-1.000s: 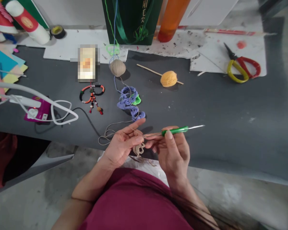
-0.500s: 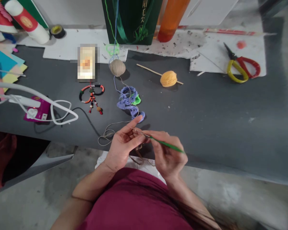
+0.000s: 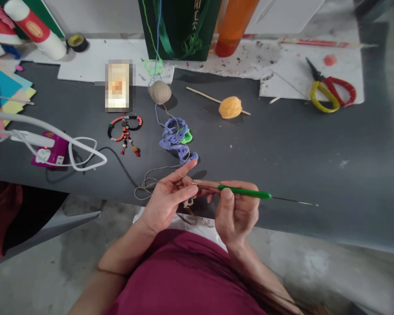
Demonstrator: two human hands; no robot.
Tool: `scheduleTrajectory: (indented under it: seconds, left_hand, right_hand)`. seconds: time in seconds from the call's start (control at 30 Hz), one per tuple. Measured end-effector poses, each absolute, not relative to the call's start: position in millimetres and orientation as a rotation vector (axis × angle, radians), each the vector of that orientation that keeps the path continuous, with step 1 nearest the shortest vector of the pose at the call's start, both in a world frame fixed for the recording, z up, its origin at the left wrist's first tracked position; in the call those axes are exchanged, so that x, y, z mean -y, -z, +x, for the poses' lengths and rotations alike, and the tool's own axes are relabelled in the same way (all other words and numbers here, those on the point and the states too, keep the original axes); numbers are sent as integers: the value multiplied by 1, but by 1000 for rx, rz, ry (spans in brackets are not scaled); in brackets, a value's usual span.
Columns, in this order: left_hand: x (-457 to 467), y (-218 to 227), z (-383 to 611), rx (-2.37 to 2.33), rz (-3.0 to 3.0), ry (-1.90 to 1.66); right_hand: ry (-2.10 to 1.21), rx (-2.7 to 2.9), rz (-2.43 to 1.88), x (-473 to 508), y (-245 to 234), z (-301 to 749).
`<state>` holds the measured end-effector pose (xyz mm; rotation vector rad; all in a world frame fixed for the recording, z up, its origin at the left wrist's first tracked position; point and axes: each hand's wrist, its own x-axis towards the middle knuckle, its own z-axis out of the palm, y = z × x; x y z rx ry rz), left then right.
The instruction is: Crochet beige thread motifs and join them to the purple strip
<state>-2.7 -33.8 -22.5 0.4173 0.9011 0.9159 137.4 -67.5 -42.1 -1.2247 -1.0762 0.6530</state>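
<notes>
My right hand (image 3: pixel 238 212) is closed around the green handle of a crochet hook (image 3: pixel 244 191), whose thin metal shaft sticks out at both ends. Its left tip meets the fingers of my left hand (image 3: pixel 169 197). Between that thumb and the fingers I pinch a small beige crochet piece (image 3: pixel 189 202), mostly hidden, dangling below the thumb. My left index finger points up and away, with yarn running over it. Loose beige yarn (image 3: pixel 146 183) loops on the table left of this hand and leads toward a beige yarn ball (image 3: pixel 160 92).
Blue crocheted pieces (image 3: pixel 175 139) lie just beyond my left hand. A beaded bracelet (image 3: pixel 125 127) and a purple power adapter (image 3: pixel 51 148) with white cables are leftward. Yellow yarn on a stick (image 3: pixel 230 107) and scissors (image 3: pixel 328 92) lie farther right. A green bag (image 3: pixel 180 30) stands behind.
My right hand has turned, and the crochet hook now lies nearly level, with its far metal end showing to the right. My left hand has hardly moved.
</notes>
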Motion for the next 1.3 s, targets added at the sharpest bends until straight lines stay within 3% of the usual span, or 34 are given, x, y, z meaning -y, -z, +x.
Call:
scheduleTrajectory:
  seconds: [0.27, 0.53, 1.3]
  left_hand:
    - [32, 19, -10, -829, 439, -831]
    - [31, 16, -5, -759, 447, -790]
    - [43, 5, 10, -1162, 916, -995]
  right_hand:
    - [-1153, 779, -1078, 61, 37, 140]
    - [-1451, 535, -943, 54, 34, 142]
    - [-961, 950, -1047, 58, 45, 139]
